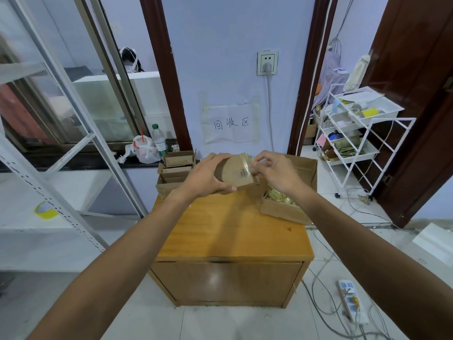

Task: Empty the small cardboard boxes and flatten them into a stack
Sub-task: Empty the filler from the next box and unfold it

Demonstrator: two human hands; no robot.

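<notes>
Wood cabinet stood below, blue wall behind. Over cabinet's far edge, box was in air, long axis about left-right. My left hand gripped left end, fingers curled round it. My right hand pinched right end at clear tape; box lay just left of those fingers. Under right hand sat carton.

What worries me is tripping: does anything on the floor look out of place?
Yes. A power strip and loose cables sprawl over the tiles right of the wooden cabinet, where feet could catch them. Nothing looks spilled.
</notes>
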